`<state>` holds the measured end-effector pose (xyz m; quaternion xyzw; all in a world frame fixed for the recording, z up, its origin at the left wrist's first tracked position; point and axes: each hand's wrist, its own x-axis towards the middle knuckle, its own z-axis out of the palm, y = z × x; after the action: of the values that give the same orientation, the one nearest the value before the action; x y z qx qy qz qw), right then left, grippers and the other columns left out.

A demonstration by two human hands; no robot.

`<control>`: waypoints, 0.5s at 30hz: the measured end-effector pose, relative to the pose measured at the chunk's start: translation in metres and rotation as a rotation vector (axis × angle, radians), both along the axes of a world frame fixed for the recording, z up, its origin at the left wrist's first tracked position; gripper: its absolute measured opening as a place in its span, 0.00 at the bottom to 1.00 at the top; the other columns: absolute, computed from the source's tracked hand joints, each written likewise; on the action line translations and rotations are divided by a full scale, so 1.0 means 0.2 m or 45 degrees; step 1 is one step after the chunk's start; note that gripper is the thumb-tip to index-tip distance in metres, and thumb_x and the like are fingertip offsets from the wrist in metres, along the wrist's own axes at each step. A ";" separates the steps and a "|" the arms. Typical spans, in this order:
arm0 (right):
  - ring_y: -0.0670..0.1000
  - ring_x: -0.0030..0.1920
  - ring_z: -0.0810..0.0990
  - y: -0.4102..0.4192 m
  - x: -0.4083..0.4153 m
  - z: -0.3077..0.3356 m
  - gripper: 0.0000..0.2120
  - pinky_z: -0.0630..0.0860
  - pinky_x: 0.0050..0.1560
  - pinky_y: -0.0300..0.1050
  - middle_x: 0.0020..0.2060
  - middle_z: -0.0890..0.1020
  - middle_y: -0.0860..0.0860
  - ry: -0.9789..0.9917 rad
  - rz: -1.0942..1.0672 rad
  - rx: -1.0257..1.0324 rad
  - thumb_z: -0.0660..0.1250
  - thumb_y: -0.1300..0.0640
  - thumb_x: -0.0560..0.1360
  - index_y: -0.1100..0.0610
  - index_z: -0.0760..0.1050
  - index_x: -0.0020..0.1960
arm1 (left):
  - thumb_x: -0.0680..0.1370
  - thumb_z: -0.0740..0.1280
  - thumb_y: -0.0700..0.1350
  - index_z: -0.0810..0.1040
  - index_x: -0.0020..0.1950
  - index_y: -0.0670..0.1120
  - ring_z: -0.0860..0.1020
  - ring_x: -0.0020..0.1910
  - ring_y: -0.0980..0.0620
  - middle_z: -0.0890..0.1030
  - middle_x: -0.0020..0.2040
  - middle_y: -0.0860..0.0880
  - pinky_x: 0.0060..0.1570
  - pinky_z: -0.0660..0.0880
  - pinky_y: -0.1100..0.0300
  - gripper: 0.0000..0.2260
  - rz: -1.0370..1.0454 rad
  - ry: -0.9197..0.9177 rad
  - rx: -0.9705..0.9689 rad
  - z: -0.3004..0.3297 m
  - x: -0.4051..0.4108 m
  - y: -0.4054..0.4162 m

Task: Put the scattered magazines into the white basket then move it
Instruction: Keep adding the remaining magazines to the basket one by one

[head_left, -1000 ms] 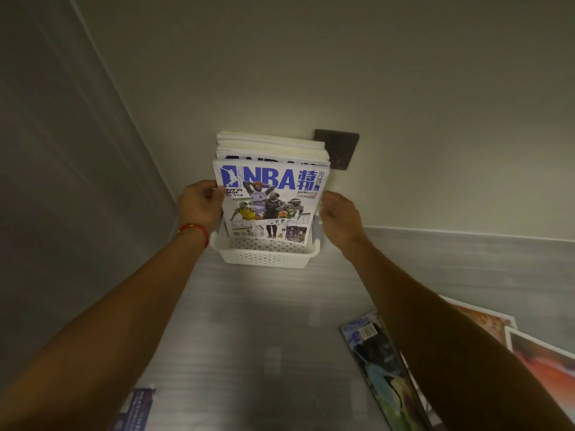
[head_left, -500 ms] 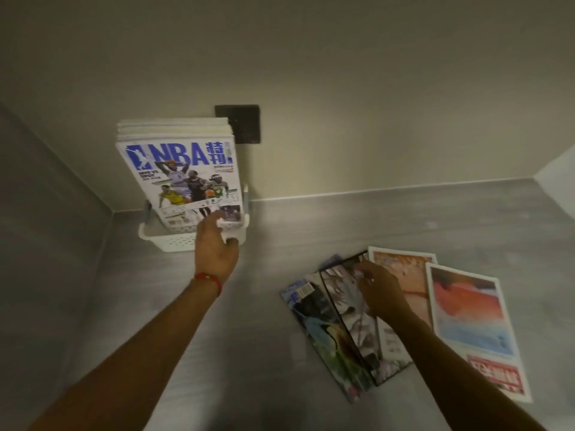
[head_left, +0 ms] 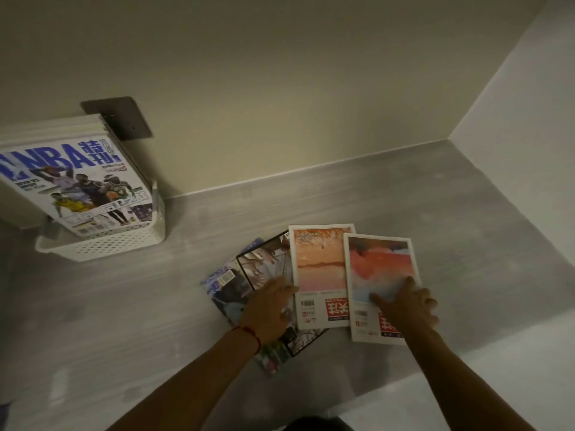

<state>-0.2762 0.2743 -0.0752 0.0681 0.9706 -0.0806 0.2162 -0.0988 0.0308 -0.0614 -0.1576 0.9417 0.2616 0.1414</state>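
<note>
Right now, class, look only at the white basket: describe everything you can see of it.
The white basket looks like plastic, with small perforations across its walls and a smooth rolled rim. It sits upright on the grey surface at the far left, near the wall. A stack of magazines stands in it, leaning back toward the wall, with the NBA magazine at the front hiding much of the interior. Neither hand touches it; both rest on the magazines lying flat to its right.
</note>
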 end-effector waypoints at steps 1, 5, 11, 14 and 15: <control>0.67 0.67 0.65 0.00 0.00 0.00 0.53 0.65 0.65 0.67 0.67 0.64 0.62 0.016 -0.026 -0.008 0.74 0.32 0.61 0.52 0.51 0.73 | 0.80 0.64 0.48 0.63 0.77 0.53 0.57 0.79 0.47 0.59 0.79 0.49 0.78 0.57 0.49 0.25 -0.031 -0.017 -0.020 -0.01 0.00 0.01; 0.64 0.59 0.71 0.04 -0.05 0.06 0.37 0.70 0.59 0.62 0.59 0.71 0.63 0.157 -0.135 -0.031 0.77 0.47 0.65 0.58 0.62 0.65 | 0.79 0.65 0.47 0.61 0.77 0.53 0.57 0.79 0.46 0.57 0.79 0.50 0.76 0.60 0.46 0.28 -0.075 -0.098 -0.011 -0.02 0.02 0.02; 0.53 0.38 0.78 0.02 -0.11 0.27 0.05 0.75 0.35 0.44 0.46 0.79 0.56 0.233 0.297 -0.583 0.59 0.62 0.77 0.53 0.69 0.51 | 0.79 0.63 0.42 0.66 0.74 0.54 0.62 0.77 0.46 0.65 0.77 0.47 0.75 0.65 0.49 0.23 0.143 0.021 0.044 0.15 -0.01 0.01; 0.45 0.34 0.81 -0.12 -0.09 0.45 0.06 0.77 0.29 0.38 0.41 0.80 0.48 0.264 0.687 -0.569 0.57 0.54 0.81 0.47 0.69 0.56 | 0.77 0.64 0.40 0.67 0.74 0.50 0.67 0.73 0.44 0.69 0.74 0.44 0.72 0.69 0.46 0.24 0.158 0.432 -0.020 0.34 -0.07 0.02; 0.43 0.33 0.81 -0.18 -0.08 0.52 0.07 0.76 0.29 0.35 0.40 0.81 0.46 0.305 0.837 -0.539 0.58 0.52 0.81 0.46 0.71 0.57 | 0.77 0.65 0.40 0.66 0.74 0.49 0.69 0.72 0.43 0.70 0.73 0.43 0.71 0.70 0.46 0.26 0.116 0.593 -0.090 0.41 -0.10 0.02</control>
<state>-0.2919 0.2384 0.0284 -0.3015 0.9210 -0.2126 0.1252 -0.1179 0.0354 0.0198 -0.1401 0.9494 0.2639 -0.0972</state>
